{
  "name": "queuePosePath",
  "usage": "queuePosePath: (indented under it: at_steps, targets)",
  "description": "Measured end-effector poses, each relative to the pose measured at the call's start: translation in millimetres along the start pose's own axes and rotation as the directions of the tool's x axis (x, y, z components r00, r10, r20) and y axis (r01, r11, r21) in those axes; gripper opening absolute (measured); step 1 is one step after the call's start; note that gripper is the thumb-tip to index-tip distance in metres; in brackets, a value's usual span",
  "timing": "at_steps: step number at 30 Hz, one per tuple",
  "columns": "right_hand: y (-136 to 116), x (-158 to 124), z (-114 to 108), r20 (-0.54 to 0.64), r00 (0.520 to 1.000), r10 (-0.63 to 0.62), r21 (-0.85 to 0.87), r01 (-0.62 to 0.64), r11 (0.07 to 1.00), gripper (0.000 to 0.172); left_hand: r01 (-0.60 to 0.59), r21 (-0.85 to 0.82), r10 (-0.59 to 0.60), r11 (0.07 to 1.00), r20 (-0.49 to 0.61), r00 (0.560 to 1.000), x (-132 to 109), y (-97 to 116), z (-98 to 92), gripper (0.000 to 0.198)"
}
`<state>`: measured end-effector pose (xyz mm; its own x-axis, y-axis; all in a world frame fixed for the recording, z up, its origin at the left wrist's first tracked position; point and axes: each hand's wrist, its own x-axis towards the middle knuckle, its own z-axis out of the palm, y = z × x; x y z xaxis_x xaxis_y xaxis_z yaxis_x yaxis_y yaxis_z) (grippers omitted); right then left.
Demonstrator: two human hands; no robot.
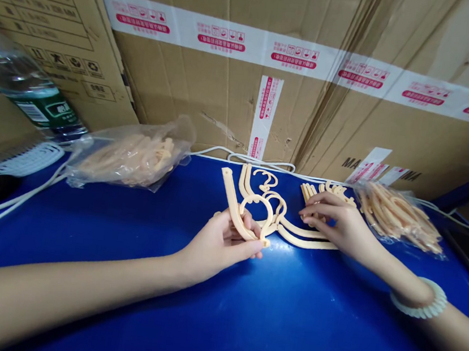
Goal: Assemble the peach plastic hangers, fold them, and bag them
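My left hand is closed around a cream plastic hanger part, an arm with a round hook at its top, held just above the blue table. My right hand reaches over a small heap of loose cream hanger arms, fingers pinched on them. Between the hands lie several more hook and arm pieces on the table. A pale bead bracelet circles my right wrist.
A clear bag of cream parts lies at the left, another bag at the right. Cardboard boxes wall the back. A water bottle, a white fan and a white cable sit far left.
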<state>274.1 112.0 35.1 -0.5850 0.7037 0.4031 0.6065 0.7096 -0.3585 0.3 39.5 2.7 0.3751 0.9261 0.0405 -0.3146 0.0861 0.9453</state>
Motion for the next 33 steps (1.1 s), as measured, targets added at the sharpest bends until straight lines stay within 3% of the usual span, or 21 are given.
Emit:
queuePosePath:
  at_steps: [2, 4, 6, 9, 19, 23, 26, 29, 33]
  targets:
    - [-11, 1, -1, -0.125, 0.982, 0.143, 0.209, -0.115, 0.971, 0.014, 0.007, -0.001, -0.007, 1.0, 0.003, 1.0, 0, 0, -0.3, 0.035]
    - [-24, 2, -1, -0.222, 0.923, 0.314, 0.458, -0.185, 0.869, 0.015, 0.008, -0.001, -0.008, 1.0, 0.004, 1.0, 0, 0, -0.5, 0.034]
    - [-38, 2, 0, -0.275, 0.859, 0.432, 0.648, -0.166, 0.743, 0.015, 0.001, -0.005, -0.001, 1.0, 0.003, 1.0, 0, 0, -0.8, 0.035]
    - [-58, -2, 2, -0.311, 0.807, 0.503, 0.776, -0.09, 0.624, 0.016, -0.004, -0.002, 0.004, 1.0, -0.002, 1.0, 0, -1, -1.7, 0.036]
    - [-90, -20, 30, -0.006, 0.772, 0.635, 0.912, -0.256, 0.32, 0.015, -0.054, 0.059, 0.054, 0.997, 0.008, 0.999, 0, -1, -1.8, 0.036]
    - [-95, -21, 36, 0.143, 0.743, 0.654, 0.934, -0.32, 0.159, 0.046, -0.053, 0.084, 0.053, 0.995, 0.005, 0.999, 0, -1, -1.2, 0.037]
    - [-95, -22, 40, 0.274, 0.764, 0.584, 0.934, -0.355, 0.026, 0.05, -0.06, 0.1, 0.06, 0.993, 0.004, 0.998, 0, -2, -1.4, 0.035]
    - [-95, -24, 43, 0.303, 0.811, 0.5, 0.934, -0.358, 0.016, 0.031, -0.087, 0.109, 0.086, 0.99, 0.017, 0.996, 0, -4, -1.9, 0.034]
    - [-94, -26, 46, 0.205, 0.84, 0.503, 0.911, -0.352, 0.216, 0.019, -0.093, 0.115, 0.088, 0.989, 0.051, 0.995, -1, -5, -2.5, 0.037]
